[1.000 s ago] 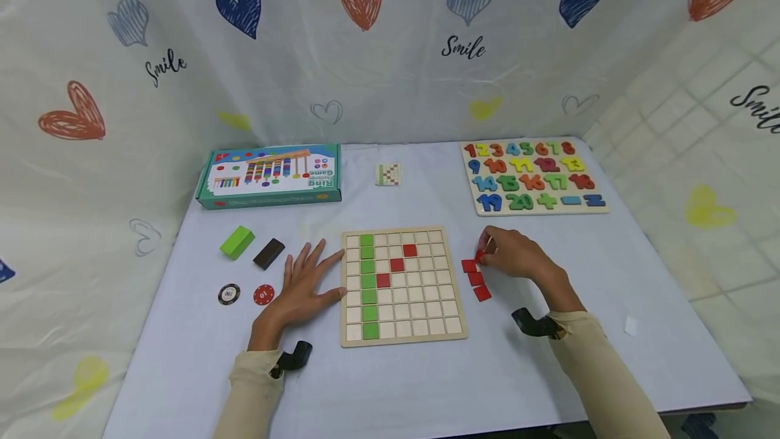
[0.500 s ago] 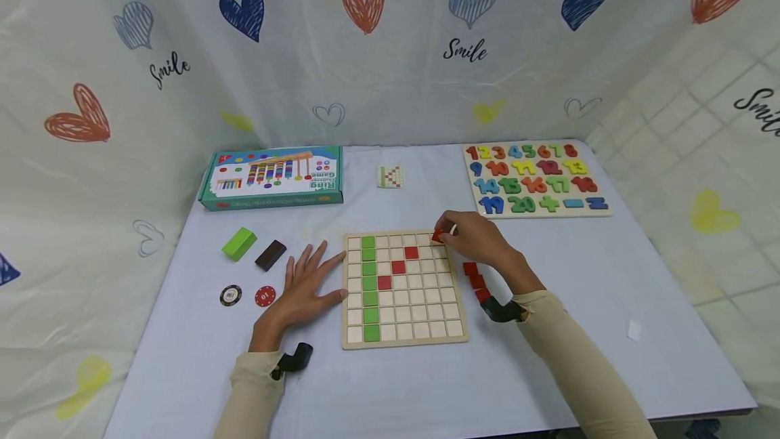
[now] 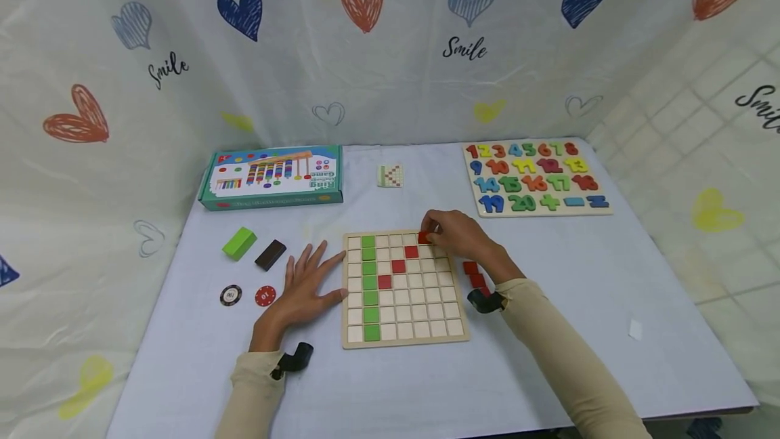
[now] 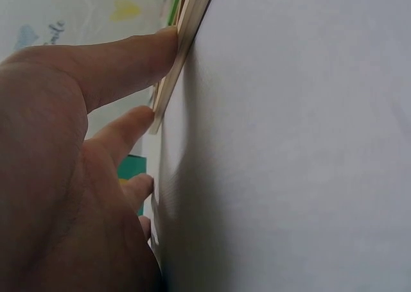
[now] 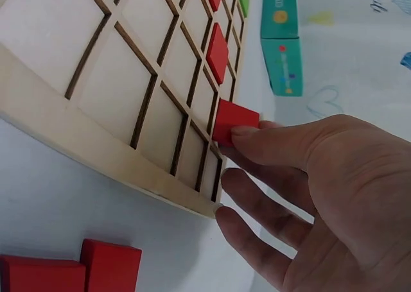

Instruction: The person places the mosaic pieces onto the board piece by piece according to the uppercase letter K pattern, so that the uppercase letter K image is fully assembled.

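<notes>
A square wooden grid board lies mid-table, with a column of green tiles and a diagonal of red tiles set in it. My right hand pinches a red square tile between thumb and fingers at the board's far edge, over a top-row cell; in the right wrist view the tile is tilted. My left hand lies spread at the board's left side, thumb and index fingertip touching the rim. Several loose red tiles lie right of the board, partly behind the right wrist's camera.
A pattern card lies behind the board. A boxed ring game stands back left, a number puzzle board back right. Left of my left hand are a green block, a black block, a black-and-white chip and a red chip.
My right hand has carried one red tile from the loose group leftward to the board's top row. My left hand has kept its place at the board's edge.
</notes>
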`<state>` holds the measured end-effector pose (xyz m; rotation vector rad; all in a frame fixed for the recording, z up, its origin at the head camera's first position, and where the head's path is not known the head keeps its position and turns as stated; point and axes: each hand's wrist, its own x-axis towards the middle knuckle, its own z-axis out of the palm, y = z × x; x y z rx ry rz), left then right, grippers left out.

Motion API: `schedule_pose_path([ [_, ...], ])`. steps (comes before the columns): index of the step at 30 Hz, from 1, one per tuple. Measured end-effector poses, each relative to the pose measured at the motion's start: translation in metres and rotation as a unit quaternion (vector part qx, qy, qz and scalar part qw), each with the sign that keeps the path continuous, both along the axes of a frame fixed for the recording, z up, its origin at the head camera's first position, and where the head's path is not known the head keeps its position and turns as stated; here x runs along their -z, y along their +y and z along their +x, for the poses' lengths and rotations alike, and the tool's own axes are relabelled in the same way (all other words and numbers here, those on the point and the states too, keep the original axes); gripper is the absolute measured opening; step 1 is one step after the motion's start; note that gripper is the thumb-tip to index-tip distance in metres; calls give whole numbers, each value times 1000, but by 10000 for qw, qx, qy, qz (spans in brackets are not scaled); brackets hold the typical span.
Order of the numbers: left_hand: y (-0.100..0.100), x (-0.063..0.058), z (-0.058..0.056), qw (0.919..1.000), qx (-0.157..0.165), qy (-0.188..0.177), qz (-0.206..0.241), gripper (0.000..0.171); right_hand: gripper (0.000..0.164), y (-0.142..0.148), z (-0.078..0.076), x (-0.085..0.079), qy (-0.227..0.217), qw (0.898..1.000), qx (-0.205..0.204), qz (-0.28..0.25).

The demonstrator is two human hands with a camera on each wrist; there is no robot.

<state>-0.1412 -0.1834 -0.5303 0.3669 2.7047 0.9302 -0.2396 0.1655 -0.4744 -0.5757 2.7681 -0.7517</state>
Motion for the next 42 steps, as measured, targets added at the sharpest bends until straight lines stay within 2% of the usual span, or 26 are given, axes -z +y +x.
schedule_pose_path([
  [5,0,-1,0,10000,-29,-21,26,79,10,1,-1,4,51,9999,91,-76],
  [14,-1,-3,1,10000,-40,-43,18,78,14,2,0,16,376,9990,231,121],
  [21,-1,-3,2,10000,29,-15,-16,73,17,2,5,15,409,9987,292,89],
  [26,-2,-2,1,9998,184,-12,-90,66,24,9,12,7,312,9980,543,10],
  [30,-3,-3,1,9996,257,-34,-116,65,25,22,17,-6,100,9978,650,110],
  [35,-4,-4,0,9995,315,-47,-68,66,29,45,24,-20,-288,9967,598,476],
  [39,-4,-4,-1,9994,338,-28,-43,66,32,62,27,-25,-909,9917,559,717],
  [42,-5,-4,-1,9995,328,-37,-26,66,36,71,29,-27,-1462,9841,557,845],
])
